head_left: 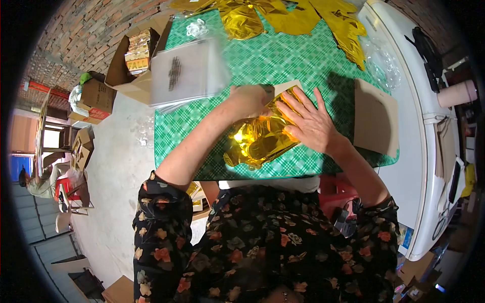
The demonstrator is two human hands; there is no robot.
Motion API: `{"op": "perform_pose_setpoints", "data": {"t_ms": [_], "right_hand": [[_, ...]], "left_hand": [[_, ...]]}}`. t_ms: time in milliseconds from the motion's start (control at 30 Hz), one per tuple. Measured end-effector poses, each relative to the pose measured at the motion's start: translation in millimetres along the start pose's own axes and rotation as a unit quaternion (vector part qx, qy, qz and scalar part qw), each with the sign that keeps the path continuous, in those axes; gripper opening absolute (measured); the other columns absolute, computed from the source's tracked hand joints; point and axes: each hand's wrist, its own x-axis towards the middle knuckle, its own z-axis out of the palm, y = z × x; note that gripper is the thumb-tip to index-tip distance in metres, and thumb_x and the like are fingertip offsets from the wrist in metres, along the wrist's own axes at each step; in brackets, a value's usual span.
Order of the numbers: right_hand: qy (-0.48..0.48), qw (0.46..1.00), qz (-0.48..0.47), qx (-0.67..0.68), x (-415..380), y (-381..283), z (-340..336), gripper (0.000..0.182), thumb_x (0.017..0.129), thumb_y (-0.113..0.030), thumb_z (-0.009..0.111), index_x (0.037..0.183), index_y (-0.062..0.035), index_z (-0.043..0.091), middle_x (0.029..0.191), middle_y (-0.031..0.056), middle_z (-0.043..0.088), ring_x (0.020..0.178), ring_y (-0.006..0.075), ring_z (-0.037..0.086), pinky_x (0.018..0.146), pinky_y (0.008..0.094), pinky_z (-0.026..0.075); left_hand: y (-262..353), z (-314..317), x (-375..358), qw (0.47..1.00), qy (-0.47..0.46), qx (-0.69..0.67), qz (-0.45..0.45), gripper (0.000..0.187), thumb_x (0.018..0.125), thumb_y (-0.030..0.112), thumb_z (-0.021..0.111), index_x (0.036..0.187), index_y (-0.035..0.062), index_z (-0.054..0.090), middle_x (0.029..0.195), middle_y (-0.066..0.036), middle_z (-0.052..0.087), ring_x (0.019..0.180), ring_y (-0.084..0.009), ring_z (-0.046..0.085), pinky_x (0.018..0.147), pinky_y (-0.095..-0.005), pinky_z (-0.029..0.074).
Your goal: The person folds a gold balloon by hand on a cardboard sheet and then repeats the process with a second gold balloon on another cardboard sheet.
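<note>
A shiny gold foil balloon, deflated and partly folded, lies near the front edge of the table. My right hand rests flat on its right side with the fingers spread. Curled at the upper left of the foil is my left hand; its fingertips are partly hidden and slightly blurred, and they seem to grip the foil's edge. A pale card shows beyond the foil, between the hands.
Clear plastic bags are stacked at the table's left edge, beside an open carton. More gold foil lies at the back. A cardboard sheet is on the right, near a white appliance. Another person sits far left.
</note>
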Motion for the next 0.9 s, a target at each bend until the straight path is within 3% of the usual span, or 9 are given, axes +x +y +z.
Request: {"op": "perform_pose_setpoints", "data": {"t_ms": [133, 433, 533, 633, 733, 767, 867, 900], "right_hand": [[0.000, 1.000, -0.003, -0.004, 0.7, 0.6, -1.4, 0.066, 0.105, -0.043, 0.059, 0.165, -0.0189, 0.047, 0.175, 0.0091, 0.037, 0.166, 0.0324, 0.021, 0.132, 0.0676, 0.005], [0.069, 0.992, 0.010, 0.104, -21.1, -22.8, -19.2, 0.077, 0.099, -0.040, 0.069, 0.164, -0.0076, 0.046, 0.174, 0.0187, 0.036, 0.164, 0.0377, 0.027, 0.130, 0.0683, 0.009], [0.086, 0.990, 0.005, 0.113, -31.1, -30.6, -22.0, 0.078, 0.099, -0.043, 0.069, 0.163, -0.0062, 0.047, 0.172, 0.0212, 0.038, 0.163, 0.0401, 0.028, 0.130, 0.0689, 0.010], [0.079, 0.989, 0.005, 0.125, -36.8, -39.1, -28.4, 0.079, 0.099, -0.045, 0.070, 0.162, -0.0050, 0.048, 0.172, 0.0219, 0.039, 0.162, 0.0413, 0.030, 0.130, 0.0686, 0.011], [0.064, 0.987, -0.019, 0.147, -38.0, -42.9, -30.9, 0.083, 0.096, -0.048, 0.072, 0.162, -0.0037, 0.048, 0.172, 0.0218, 0.039, 0.163, 0.0413, 0.028, 0.131, 0.0674, 0.011], [0.053, 0.987, -0.022, 0.149, -37.2, -44.9, -33.6, 0.090, 0.093, -0.051, 0.075, 0.162, -0.0025, 0.046, 0.172, 0.0212, 0.039, 0.163, 0.0403, 0.028, 0.133, 0.0650, 0.011], [0.039, 0.984, -0.024, 0.174, -35.1, -47.4, -34.1, 0.096, 0.090, -0.051, 0.078, 0.164, -0.0024, 0.042, 0.172, 0.0208, 0.039, 0.164, 0.0385, 0.028, 0.134, 0.0631, 0.011], [0.047, 0.981, -0.022, 0.186, -34.6, -48.1, -34.3, 0.094, 0.088, -0.040, 0.082, 0.164, -0.0026, 0.041, 0.171, 0.0193, 0.041, 0.164, 0.0372, 0.030, 0.134, 0.0620, 0.013]], "left_hand": [[-3.2, 2.3, 1.6, 1.000, 0.004, -0.021, -0.005, 0.037, 0.086, 0.044, 0.089, 0.104, 0.0116, 0.083, 0.094, -0.011, 0.080, 0.091, -0.0296, 0.077, 0.082, -0.0444, 0.058], [-15.4, 2.1, -6.4, 0.994, 0.020, -0.111, 0.018, 0.042, 0.085, 0.042, 0.089, 0.109, 0.0083, 0.083, 0.099, -0.014, 0.081, 0.094, -0.0334, 0.077, 0.085, -0.0446, 0.057], [-32.2, 3.2, -8.2, 0.972, 0.024, -0.229, 0.042, 0.044, 0.087, 0.039, 0.088, 0.107, 0.0009, 0.081, 0.091, -0.014, 0.080, 0.080, -0.0293, 0.075, 0.075, -0.0418, 0.058], [-45.2, 8.9, -7.7, 0.940, 0.045, -0.338, 0.012, 0.039, 0.090, 0.034, 0.091, 0.095, -0.0012, 0.076, 0.079, -0.004, 0.073, 0.068, -0.0156, 0.065, 0.061, -0.0352, 0.053], [-50.7, 13.5, -14.1, 0.884, 0.006, -0.460, -0.082, 0.037, 0.090, 0.030, 0.093, 0.101, 0.0000, 0.074, 0.080, -0.002, 0.072, 0.060, -0.0105, 0.060, 0.050, -0.0271, 0.045], [-49.0, 18.6, -18.8, 0.832, 0.001, -0.551, -0.067, 0.040, 0.090, 0.027, 0.093, 0.110, -0.0007, 0.072, 0.082, -0.002, 0.073, 0.055, -0.0078, 0.056, 0.043, -0.0229, 0.037], [-51.1, 27.1, -26.0, 0.778, -0.005, -0.624, -0.073, 0.034, 0.094, 0.023, 0.089, 0.114, 0.0000, 0.073, 0.091, -0.004, 0.077, 0.066, -0.0107, 0.067, 0.053, -0.0249, 0.051], [-50.4, 32.1, -26.5, 0.760, 0.005, -0.646, -0.074, 0.032, 0.096, 0.022, 0.086, 0.114, -0.0013, 0.073, 0.091, -0.005, 0.076, 0.065, -0.0106, 0.064, 0.051, -0.0254, 0.047]]}}
